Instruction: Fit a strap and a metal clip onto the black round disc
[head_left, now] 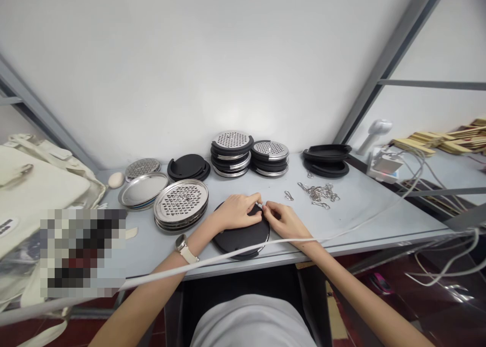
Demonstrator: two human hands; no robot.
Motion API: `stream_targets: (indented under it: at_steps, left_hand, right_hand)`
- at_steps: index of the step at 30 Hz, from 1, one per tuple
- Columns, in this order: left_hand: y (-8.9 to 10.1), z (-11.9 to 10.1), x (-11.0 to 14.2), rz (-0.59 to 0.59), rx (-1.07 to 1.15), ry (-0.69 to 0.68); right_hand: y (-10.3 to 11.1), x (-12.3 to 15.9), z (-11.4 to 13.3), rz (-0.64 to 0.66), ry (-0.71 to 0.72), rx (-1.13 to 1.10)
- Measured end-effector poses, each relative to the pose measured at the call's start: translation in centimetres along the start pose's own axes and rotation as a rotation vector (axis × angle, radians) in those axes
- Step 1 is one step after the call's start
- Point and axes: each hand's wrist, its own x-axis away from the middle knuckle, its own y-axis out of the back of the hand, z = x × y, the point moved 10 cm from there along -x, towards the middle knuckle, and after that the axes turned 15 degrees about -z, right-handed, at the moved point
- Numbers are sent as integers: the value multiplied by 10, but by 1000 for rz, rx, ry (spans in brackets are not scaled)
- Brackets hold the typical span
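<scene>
Black disc — 1 round, shallow piece, dark and matte, with a raised rim. It lies flat on the gray table, close to the front edge and well apart from the front-right corner. A thin bright line shows along the part of its rim toward the front-right corner; its back portion is largely hidden.

Small metal piece — 1 silvery item at the disc's rim, on the side toward the table's back edge. Its full outline and exact pose are too small and hidden to tell.
</scene>
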Motion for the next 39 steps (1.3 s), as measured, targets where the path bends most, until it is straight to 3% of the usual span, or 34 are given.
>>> stream_targets:
  at_steps: [39]
  left_hand:
    - [-1,0,1,17,-45,-3]
  right_hand:
    - [-1,0,-5,-5,-28,-10]
